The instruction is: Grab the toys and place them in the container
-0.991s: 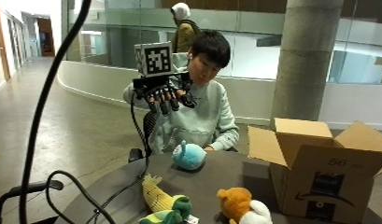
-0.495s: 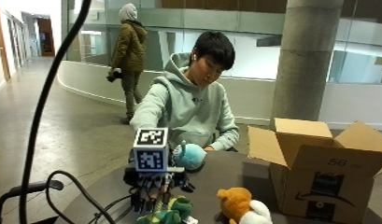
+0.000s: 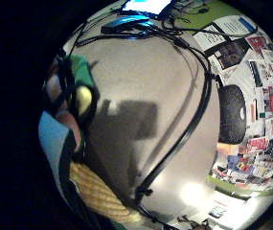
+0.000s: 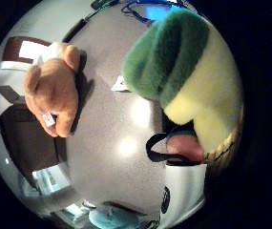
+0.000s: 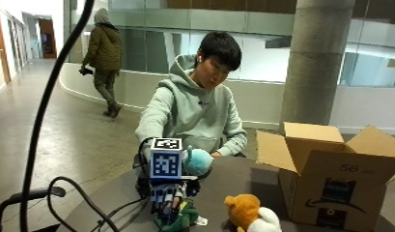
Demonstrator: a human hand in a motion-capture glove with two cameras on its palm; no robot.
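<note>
Reaching down onto the green-and-yellow plush toy point(image 5: 179, 218) at the near edge of the table point(image 5: 235, 181), the gloved right hand point(image 5: 165, 195) has its fingers point(image 5: 160, 205) pointing down over it; whether they grip it, I cannot tell. Best to close around the toy's body before lifting toward the cardboard box point(image 5: 335, 186), clear of the orange plush point(image 5: 245, 210).

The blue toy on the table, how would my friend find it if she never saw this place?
Start at the big open cardboard box on the table. Look across the table toward the person in the pale hoodie; the round blue toy sits right in front of them, behind the gloved right hand. It is the only blue one: the others are an orange and white toy and a green and yellow toy.
</note>
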